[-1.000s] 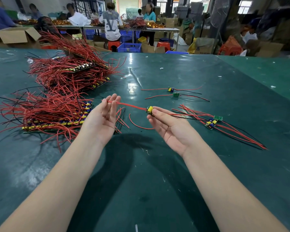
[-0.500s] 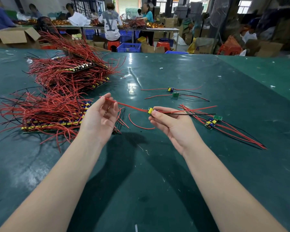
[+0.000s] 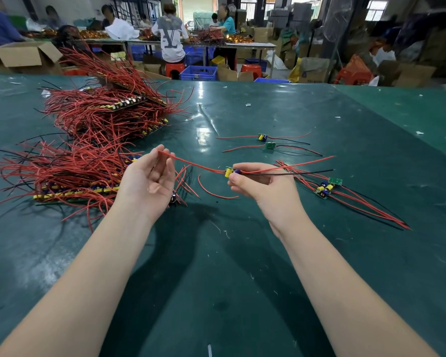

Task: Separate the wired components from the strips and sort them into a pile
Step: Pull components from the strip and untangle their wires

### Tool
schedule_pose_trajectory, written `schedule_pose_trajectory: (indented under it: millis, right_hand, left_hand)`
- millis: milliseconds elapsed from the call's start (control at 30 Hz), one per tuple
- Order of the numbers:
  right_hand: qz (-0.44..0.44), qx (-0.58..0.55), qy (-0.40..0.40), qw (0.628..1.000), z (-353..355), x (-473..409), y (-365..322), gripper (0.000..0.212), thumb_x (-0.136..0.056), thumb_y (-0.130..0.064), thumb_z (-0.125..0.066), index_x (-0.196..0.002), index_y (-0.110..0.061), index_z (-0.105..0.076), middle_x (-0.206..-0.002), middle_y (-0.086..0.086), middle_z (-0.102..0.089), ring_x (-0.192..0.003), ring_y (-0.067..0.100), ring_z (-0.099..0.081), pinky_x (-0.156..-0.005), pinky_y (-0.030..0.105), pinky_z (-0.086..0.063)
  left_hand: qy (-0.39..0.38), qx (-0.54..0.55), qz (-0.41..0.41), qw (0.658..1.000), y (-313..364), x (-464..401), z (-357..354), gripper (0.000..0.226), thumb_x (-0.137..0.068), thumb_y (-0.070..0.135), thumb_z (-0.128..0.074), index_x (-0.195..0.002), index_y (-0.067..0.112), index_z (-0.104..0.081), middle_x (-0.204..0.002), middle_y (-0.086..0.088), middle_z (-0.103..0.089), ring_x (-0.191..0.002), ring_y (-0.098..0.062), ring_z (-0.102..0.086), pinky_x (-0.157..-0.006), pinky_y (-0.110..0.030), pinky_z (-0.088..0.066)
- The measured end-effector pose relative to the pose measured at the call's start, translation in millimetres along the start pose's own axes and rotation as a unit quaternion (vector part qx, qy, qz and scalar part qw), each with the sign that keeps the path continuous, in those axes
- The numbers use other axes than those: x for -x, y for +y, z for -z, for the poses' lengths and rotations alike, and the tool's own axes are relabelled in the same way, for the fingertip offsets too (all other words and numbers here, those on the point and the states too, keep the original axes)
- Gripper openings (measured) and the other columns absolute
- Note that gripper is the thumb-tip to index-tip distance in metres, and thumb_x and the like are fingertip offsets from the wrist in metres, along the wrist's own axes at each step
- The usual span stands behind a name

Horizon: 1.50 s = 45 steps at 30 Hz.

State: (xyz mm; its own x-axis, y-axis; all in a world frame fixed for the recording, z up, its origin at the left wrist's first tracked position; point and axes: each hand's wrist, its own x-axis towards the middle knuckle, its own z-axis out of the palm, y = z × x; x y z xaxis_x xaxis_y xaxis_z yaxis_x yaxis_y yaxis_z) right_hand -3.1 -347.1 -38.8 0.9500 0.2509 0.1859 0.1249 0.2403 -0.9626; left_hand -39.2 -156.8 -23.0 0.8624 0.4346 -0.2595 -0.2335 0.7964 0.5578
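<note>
My right hand [image 3: 265, 188] pinches a wired component [image 3: 229, 172], a small board with a yellow capacitor, just above the green table [image 3: 216, 266]. Its red and black leads stick out to the right. One long red lead runs left to my left hand [image 3: 150, 177], which is palm up and holds the lead's end at its fingertips. Strips of joined boards with red wires lie at the left, a near one [image 3: 75, 193] and a far heap [image 3: 108, 112]. A pile of separated components [image 3: 325, 188] lies right of my right hand.
Two more loose components [image 3: 263, 137] [image 3: 270, 145] lie farther back on the table. A curved red wire [image 3: 211, 191] rests between my hands. Cardboard boxes, blue crates and people working at another table fill the background.
My right hand has turned and lifted the component a little, so its right-hand leads now stand off the table. My left hand's fingers have curled around the red lead's end.
</note>
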Motion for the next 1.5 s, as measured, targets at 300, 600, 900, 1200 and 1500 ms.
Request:
schedule_pose_trajectory:
  millis: [300,600,900,1200,1500]
  right_hand:
    - [0.02,0.006,0.019,1.0,2.9,-1.1,-1.6,0.015,-0.078,0.005,-0.074,-0.085,-0.007,-0.073,-0.077,0.005,-0.073,-0.073,0.018,-0.07,-0.07,0.025,-0.058]
    - [0.082,0.103,-0.002,0.991,0.0,1.8,-0.8,0.017,-0.077,0.007,-0.073,-0.09,-0.004,-0.072,-0.074,-0.005,-0.072,-0.07,0.003,-0.068,-0.069,0.013,-0.051]
    - [0.048,0.073,-0.002,0.996,2.8,-1.1,1.8,0.018,-0.078,0.003,-0.074,-0.086,-0.012,-0.073,-0.077,0.0,-0.074,-0.073,0.014,-0.07,-0.079,0.029,-0.058]
    - [0.047,0.068,0.009,0.997,3.2,-1.4,1.9,0.017,-0.078,0.005,-0.074,-0.086,-0.01,-0.073,-0.075,-0.001,-0.074,-0.07,0.012,-0.069,-0.073,0.025,-0.058]
    - [0.04,0.057,0.007,0.998,3.2,-1.2,1.0,0.016,-0.078,0.004,-0.073,-0.087,-0.009,-0.073,-0.076,0.002,-0.074,-0.072,0.016,-0.07,-0.078,0.032,-0.059]
  left_hand:
    - [0.026,-0.053,-0.046,0.997,-6.1,-1.4,-1.4,0.005,-0.089,0.007,-0.065,-0.085,0.004,-0.064,-0.071,-0.004,-0.072,-0.074,-0.01,-0.068,-0.062,-0.012,-0.053]
    - [0.009,0.013,0.014,1.0,-3.2,-0.2,-0.3,0.008,-0.087,0.011,-0.068,-0.083,0.006,-0.064,-0.073,-0.003,-0.067,-0.076,-0.009,-0.065,-0.063,-0.013,-0.053]
    - [-0.013,0.013,0.019,1.0,0.1,-0.8,-2.0,0.007,-0.092,0.013,-0.061,-0.087,0.011,-0.064,-0.07,0.003,-0.065,-0.068,-0.006,-0.061,-0.064,-0.015,-0.052]
    - [-0.013,0.007,-0.029,0.999,-3.0,-2.9,-3.1,0.007,-0.09,0.008,-0.064,-0.093,0.002,-0.067,-0.086,-0.003,-0.067,-0.08,-0.008,-0.063,-0.065,-0.013,-0.053]
    - [0.008,-0.091,-0.074,0.993,-5.4,-5.2,3.4,0.005,-0.091,0.014,-0.065,-0.091,0.009,-0.066,-0.085,-0.005,-0.073,-0.079,-0.012,-0.071,-0.07,-0.019,-0.057]
